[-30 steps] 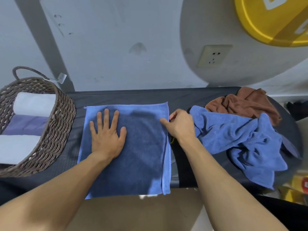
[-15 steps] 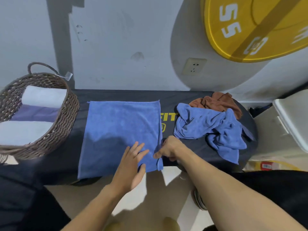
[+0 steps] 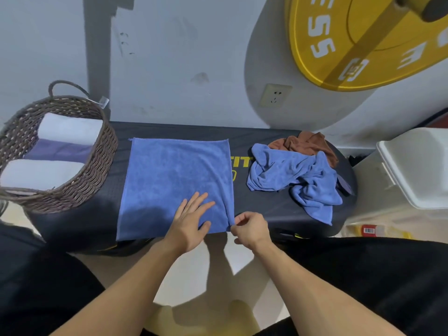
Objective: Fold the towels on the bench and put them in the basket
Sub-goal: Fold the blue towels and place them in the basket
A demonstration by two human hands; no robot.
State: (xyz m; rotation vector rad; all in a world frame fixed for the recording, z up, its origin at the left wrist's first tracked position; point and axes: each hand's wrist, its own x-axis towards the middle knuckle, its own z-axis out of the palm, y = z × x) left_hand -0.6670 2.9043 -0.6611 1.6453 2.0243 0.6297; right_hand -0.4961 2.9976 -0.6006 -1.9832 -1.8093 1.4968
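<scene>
Flat towel: a blue towel (image 3: pixel 177 180) lies spread square on the dark bench (image 3: pixel 278 214), between the basket on the left and a heap of cloth on the right; its near edge hangs just over the bench's near side.
Handling: soft, light and limp by the look of it, so it should fold without effort but will sag and slide if lifted by one point; the plush surface probably clings a little to the bench. The corners and the right edge look like the best places to take hold.
Left hand (image 3: pixel 191 221): spread flat, fingers straight and slightly fanned, pressing on the towel's near right part and pinning it down.
Right hand (image 3: pixel 251 229): fingers curled, thumb and fingertips pinching the towel's near right corner at the bench edge.
Step in hand: likely squaring the corner before the next fold.
Basket (image 3: pixel 101 161): woven, at the bench's left end, already holding rolled white and lilac towels.
Waiting pile: a crumpled blue towel (image 3: pixel 298 175) at the right end, with a brown towel (image 3: pixel 308 141) touching its far side, both unfolded.
</scene>
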